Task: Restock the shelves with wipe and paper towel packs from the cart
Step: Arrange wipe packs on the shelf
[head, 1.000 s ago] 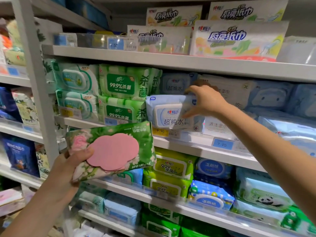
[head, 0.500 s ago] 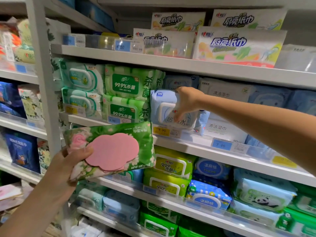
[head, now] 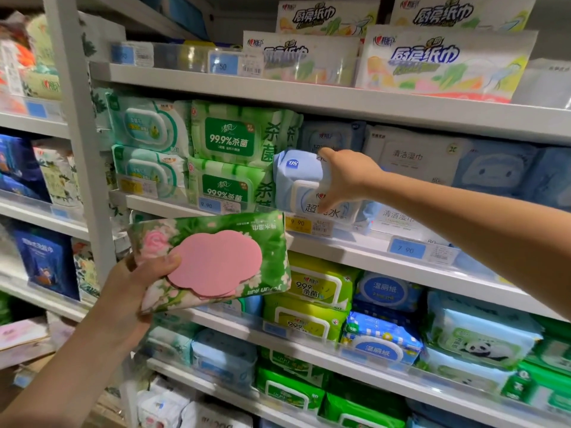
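My left hand (head: 133, 288) grips a green floral wipe pack (head: 216, 242) with a pink cloud-shaped lid, held upside down in front of the shelf post. My right hand (head: 349, 180) reaches to the middle shelf (head: 355, 251) and holds a light blue wipe pack (head: 296, 180), thumb at its top and a finger low on its front. That pack stands tilted at the shelf's front edge, between the green 99.9% packs (head: 228, 168) and the white packs (head: 411, 156).
Kitchen paper towel packs (head: 438, 63) fill the top shelf. Lower shelves hold yellow-green, blue and panda-print wipe packs (head: 475, 341). A white upright post (head: 83, 156) splits this bay from the left one, which holds dark blue tissue packs (head: 46, 261).
My right hand has pushed the light blue pack left and tipped it more upright against the green packs. The left hand and its floral pack have hardly moved.
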